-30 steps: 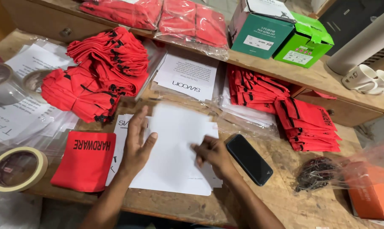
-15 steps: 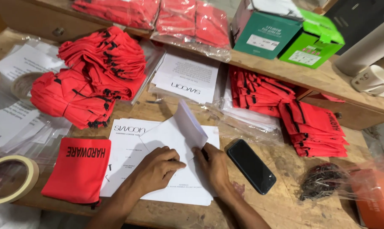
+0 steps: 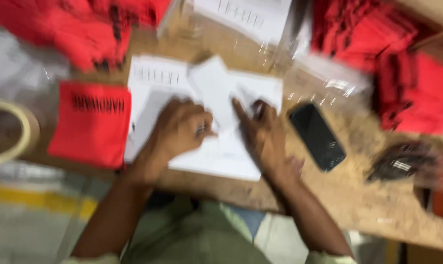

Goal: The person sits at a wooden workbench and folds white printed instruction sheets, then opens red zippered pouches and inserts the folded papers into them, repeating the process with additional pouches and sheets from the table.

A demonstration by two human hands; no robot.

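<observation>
Folded white paper sheet (image 3: 216, 98) flat on the wooden bench (image 3: 363, 195), pinned under both hands, one flap lifted between them. Left hand (image 3: 182, 129) curled loosely, knuckles bent, pressing down on the sheet's left half; nothing clearly gripped inside it. Right hand (image 3: 263, 134) flattened, fingers stretched forward onto the fold, pressing rather than grasping (blur too heavy to tell whether a fingertip pinches the flap). Under the folded sheet, more white paper (image 3: 153, 78) with a line of dark print, poking out past the left hand.

No box or bin visible. Beside the left hand, on the outer side, one flat red pouch (image 3: 91, 124) with black lettering, just touching the paper's edge. Further out that way, one roll of tape (image 3: 8, 129), cut off by the frame. Beyond the left hand, a heap of red pouches (image 3: 79, 29), number impossible to count. Just outside the right hand, one black phone (image 3: 317, 137), lying slantwise, close but apart. Beyond and outside it, a second red heap (image 3: 392, 63); past the phone, one dark bundle (image 3: 402, 161).

Bench edge directly below both wrists; bare wood between right wrist and dark bundle
</observation>
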